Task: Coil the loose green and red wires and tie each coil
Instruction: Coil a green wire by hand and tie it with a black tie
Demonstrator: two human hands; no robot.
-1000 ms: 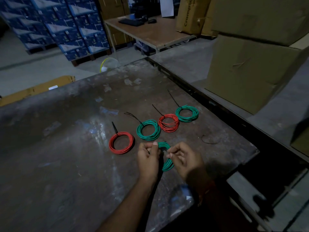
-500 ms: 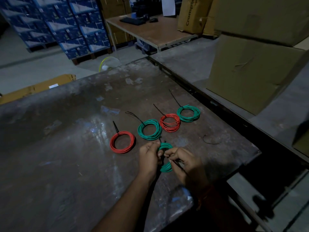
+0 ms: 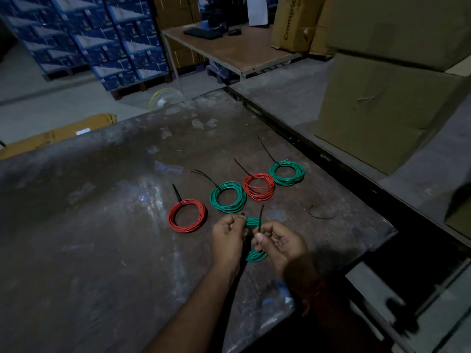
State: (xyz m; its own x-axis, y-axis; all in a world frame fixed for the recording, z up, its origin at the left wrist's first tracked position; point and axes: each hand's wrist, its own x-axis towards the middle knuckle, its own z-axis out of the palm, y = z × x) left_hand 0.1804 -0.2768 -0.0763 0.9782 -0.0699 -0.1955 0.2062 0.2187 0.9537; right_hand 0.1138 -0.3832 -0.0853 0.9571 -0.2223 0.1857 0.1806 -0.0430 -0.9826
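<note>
The wide, scuffed counter [image 3: 102, 250] carries four finished coils in a loose row, each with a dark tie tail sticking up: a red coil [image 3: 186, 215] nearest the left, a green coil [image 3: 228, 196], a second red coil [image 3: 259, 187] touching it, and a far green coil [image 3: 287, 172]. Just in front of that row both hands hold a fifth green coil [image 3: 255, 257] above the counter, the left hand [image 3: 227, 236] gripping its upper side and the right hand [image 3: 280, 242] pinching the black cable tie [image 3: 260, 220] that stands up across the loops. This looks like the tying step on that coil, so the next move probably calls for holding the loops bunched while the tie tail is drawn snug; whether it is already threaded through its head is hidden by the fingers.
</note>
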